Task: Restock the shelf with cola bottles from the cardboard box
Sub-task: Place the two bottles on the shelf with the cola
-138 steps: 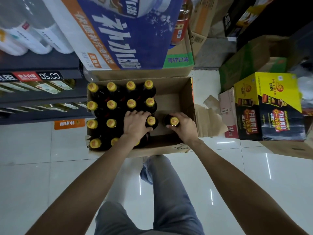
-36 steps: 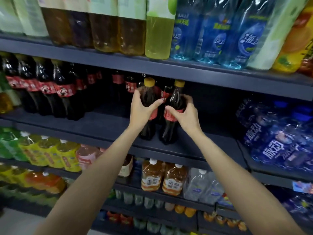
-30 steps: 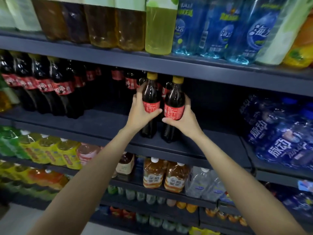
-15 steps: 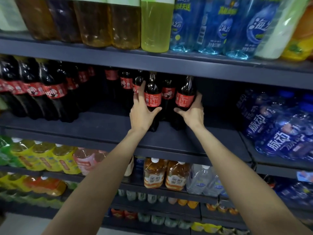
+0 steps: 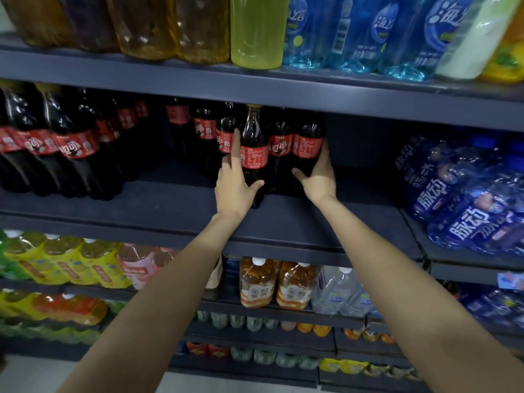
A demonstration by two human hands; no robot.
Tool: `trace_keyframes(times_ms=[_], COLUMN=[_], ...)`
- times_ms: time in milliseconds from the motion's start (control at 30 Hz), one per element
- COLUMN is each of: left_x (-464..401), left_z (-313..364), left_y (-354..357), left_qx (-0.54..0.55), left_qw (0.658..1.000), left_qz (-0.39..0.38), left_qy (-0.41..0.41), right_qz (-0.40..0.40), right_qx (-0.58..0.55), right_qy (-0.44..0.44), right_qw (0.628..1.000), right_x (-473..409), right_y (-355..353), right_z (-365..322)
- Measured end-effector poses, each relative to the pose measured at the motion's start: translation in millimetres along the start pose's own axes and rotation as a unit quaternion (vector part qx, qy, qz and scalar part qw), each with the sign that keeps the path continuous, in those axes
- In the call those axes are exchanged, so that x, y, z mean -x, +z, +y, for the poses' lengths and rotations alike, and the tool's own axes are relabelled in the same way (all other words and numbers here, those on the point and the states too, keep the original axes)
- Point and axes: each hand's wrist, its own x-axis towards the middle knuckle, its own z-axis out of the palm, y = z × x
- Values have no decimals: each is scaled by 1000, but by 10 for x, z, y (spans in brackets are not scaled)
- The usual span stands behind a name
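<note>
Cola bottles (image 5: pixel 253 154) upright on shelf (image 5: pixel 175 211), fingers of both hands loosely around them

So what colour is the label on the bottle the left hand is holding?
Red with white print, on the dark cola bottle in the left hand; the head view shows it.

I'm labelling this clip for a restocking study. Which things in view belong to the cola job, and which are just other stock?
Job:
left hand on cola bottle
right hand on second cola bottle
cola shelf

Other stock:
blue water bottles
orange tea bottles
yellow-green bottle
</note>
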Motion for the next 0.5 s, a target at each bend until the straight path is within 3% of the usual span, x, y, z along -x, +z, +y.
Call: trace_keyframes(times_ms=[167, 267, 400, 500], left_x=[115, 364, 855, 1319], left_z=[84, 205, 544, 875], left_y=[-62, -229, -457, -470], left_qx=[0, 55, 178, 257], left_qw=[999, 996, 983, 963], left_qz=[30, 55, -20, -85], left_qy=[-27, -41, -36, 20], right_qz=[-15, 8, 81, 138], right_qx=[57, 80, 160, 219], right_qy=[-21, -94, -229, -293], right_qw=[998, 992, 957, 921], right_x=[300, 643, 1277, 1836], right_y=[-247, -547, -1062, -1480], right_z=[-13, 57, 194, 370])
